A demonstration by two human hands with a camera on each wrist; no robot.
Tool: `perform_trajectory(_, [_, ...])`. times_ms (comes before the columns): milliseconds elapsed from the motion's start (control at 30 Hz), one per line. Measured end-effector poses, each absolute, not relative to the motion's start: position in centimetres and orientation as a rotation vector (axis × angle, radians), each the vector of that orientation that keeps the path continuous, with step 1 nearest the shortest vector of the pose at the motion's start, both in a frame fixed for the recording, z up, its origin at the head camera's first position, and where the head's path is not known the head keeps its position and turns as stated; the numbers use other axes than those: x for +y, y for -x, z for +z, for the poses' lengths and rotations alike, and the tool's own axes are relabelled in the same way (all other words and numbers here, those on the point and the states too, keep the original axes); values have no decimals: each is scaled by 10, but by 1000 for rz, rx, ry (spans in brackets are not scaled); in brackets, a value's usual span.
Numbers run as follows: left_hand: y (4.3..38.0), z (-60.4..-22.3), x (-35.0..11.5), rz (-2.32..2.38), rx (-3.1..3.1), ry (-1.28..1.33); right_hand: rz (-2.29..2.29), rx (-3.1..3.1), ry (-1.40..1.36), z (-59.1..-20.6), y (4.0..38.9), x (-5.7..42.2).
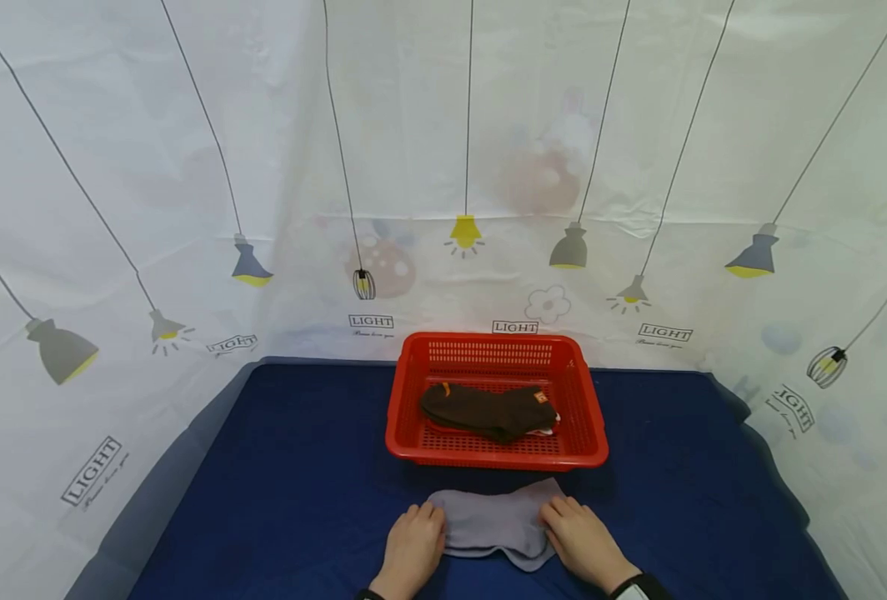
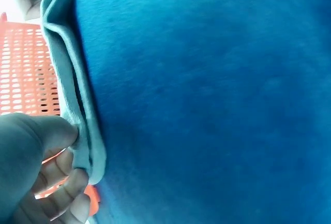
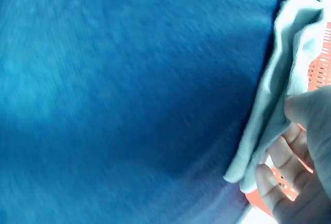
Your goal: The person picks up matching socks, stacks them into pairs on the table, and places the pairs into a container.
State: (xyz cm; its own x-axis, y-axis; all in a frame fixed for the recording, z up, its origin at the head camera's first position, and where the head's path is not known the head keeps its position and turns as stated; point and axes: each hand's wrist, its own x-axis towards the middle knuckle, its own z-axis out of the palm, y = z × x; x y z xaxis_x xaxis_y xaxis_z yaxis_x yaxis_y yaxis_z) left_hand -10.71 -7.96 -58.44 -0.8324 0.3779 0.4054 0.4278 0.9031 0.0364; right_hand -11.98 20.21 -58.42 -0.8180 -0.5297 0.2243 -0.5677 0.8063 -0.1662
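Observation:
A pair of light grey socks [image 1: 492, 521] is held flat and lengthwise between the two hands, just in front of the red basket. At its left end my left hand [image 1: 415, 542] pinches the fabric between thumb and fingers. My right hand [image 1: 584, 537] grips the opposite end the same way. Two layers of the socks [image 2: 70, 74] show along the near edge in the left wrist view, one on the other. In the right wrist view the layers of the socks [image 3: 266, 100] gape slightly apart near the thumb.
The red plastic basket [image 1: 496, 460] stands behind the socks. Dark brown socks [image 1: 484, 408] with orange marks lie in it, over something red and white. A dark blue cloth [image 1: 301, 475] covers the table. White sheeting [image 1: 413, 125] printed with lamps hangs around the back and sides.

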Motion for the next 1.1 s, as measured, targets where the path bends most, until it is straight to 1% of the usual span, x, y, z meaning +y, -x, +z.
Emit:
perform_trajectory(367, [105, -575, -81, -208, -2825, 596, 394, -2879, -920, -580, 113, 208])
perform_trajectory(633, [103, -579, -83, -289, -2836, 571, 368, -2868, -800, -588, 109, 204])
perform_trajectory(833, [104, -579, -83, -302, -2798, 547, 339, -2810, -774, -593, 109, 202])
perform_trajectory(1000, [105, -575, -83, -301, -2803, 522, 343, -2839, -755, -590, 108, 202])
perform_trajectory(1100, [105, -572, -83, -295, -2747, 508, 324, -2866, -690, -585, 109, 201])
